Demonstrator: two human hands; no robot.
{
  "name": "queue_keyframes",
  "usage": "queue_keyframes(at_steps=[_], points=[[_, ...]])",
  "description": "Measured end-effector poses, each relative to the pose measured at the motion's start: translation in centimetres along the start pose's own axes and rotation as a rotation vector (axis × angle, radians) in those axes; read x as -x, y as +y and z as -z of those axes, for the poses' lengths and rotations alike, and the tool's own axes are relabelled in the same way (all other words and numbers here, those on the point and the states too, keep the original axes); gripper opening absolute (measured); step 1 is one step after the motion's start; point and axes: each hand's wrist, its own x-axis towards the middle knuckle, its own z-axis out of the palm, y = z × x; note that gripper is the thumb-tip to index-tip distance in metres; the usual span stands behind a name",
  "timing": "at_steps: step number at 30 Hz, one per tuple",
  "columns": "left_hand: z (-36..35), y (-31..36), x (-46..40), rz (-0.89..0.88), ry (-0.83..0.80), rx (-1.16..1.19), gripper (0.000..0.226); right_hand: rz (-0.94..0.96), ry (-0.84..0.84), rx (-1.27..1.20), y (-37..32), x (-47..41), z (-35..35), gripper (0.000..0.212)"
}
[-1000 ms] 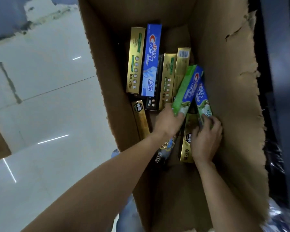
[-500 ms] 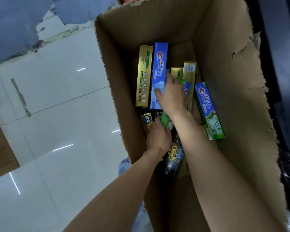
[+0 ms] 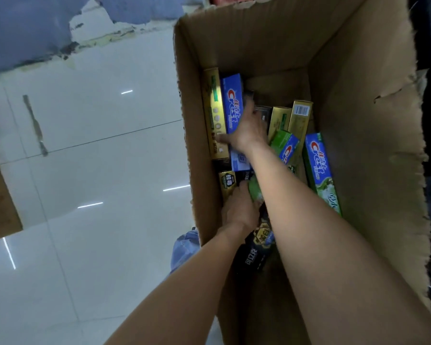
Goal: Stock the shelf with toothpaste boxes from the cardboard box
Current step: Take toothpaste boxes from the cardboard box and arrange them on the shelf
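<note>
One head-worn camera looks steeply down from close above into an open cardboard box [image 3: 358, 145] at right, with tiled floor [image 3: 85, 170] at left.

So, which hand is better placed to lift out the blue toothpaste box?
The right hand: it already lies on the blue toothpaste box, fingers over its edge. The left hand is nearer, busy gripping a green box.
</note>
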Motion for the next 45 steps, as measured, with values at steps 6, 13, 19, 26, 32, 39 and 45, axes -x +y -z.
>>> queue_keyframes(at_steps=[6,13,19,26,32,39,45], points=[[-1.5,-0.5,0.0,-0.115,0.03,-0.013,0.047,-0.05,-0.155,-0.218,0.7,-0.5,2.4,0.046],[-1.3,-0.6,-0.1,-0.136,0.055,0.005,0.039,-0.058,-0.119,-0.191,0.9,-1.0,1.6,0.057],[-1.1,-0.3,-0.2,-0.128,0.086,0.01,0.036,0.003,-0.086,-0.197,1.3,-0.8,2.1,0.05],[-0.1,1.5,2.5,-0.157,0.036,-0.002,0.036,0.119,0.08,-0.523,3.1,5.4,7.8,0.035],[1.2,2.1,8.1,-0.078,-0.128,-0.094,0.052,-0.002,0.108,-0.715,6.1,16.9,13.0,0.011],[5.8,1.0,21.1,-0.045,-0.225,0.514,0.047,-0.19,0.05,-1.095,6.8,32.1,16.5,0.023],[12.1,1.9,33.7,-0.148,-0.422,0.612,0.028,-0.157,0.054,-1.282,5.2,47.2,18.8,0.043]])
